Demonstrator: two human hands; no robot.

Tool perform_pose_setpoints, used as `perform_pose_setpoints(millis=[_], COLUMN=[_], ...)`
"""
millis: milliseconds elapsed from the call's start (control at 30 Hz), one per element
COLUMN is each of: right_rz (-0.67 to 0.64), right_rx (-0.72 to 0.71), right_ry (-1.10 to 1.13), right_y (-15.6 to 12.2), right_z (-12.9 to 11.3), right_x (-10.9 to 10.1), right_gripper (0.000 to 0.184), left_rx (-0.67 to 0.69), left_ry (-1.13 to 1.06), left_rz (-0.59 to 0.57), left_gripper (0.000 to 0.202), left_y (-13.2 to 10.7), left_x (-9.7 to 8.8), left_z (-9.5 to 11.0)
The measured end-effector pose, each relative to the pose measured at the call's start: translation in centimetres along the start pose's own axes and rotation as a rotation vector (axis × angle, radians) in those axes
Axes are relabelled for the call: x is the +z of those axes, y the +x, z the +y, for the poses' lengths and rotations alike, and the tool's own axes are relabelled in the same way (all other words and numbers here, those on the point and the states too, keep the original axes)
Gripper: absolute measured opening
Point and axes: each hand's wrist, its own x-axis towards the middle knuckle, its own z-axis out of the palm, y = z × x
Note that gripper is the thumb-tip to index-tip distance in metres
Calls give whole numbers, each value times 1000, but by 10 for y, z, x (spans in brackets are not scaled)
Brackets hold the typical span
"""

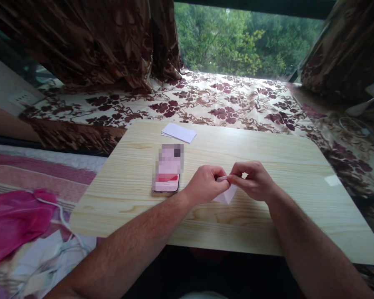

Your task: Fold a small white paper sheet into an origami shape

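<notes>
both hands (229, 182) meet fingertip to fingertip, pinching folded paper (228, 196).

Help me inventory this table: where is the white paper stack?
In the head view, the white paper stack lies near the far edge of the table, left of centre, just beyond the smartphone.

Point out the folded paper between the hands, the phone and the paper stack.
Folded paper (227, 196): head view, on its lower pointed part.
Phone (168, 168): head view, middle of its screen.
Paper stack (179, 133): head view, on the top sheet.
</notes>
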Motion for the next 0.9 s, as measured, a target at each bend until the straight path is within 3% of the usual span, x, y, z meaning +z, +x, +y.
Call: perform_pose_setpoints(millis=[167, 400, 733, 900], right_rz=[-33, -45, 70, 22], right_rx=[-10, -47, 45, 9], right_ry=[-8, -47, 106, 125], right_y=[0, -2, 0, 0], right_z=[0, -3, 3, 3], right_x=[-3, 0, 8, 5], right_gripper=[21, 21, 21, 19], left_rx=[23, -11, 2, -5], left_ry=[16, -134, -152, -193], left_rz=[-30, -71, 16, -15], left_gripper=[29, 30, 31, 30], left_y=[-2, 1, 4, 2], left_x=[1, 2, -1, 2], left_z=[-1, -8, -5, -3])
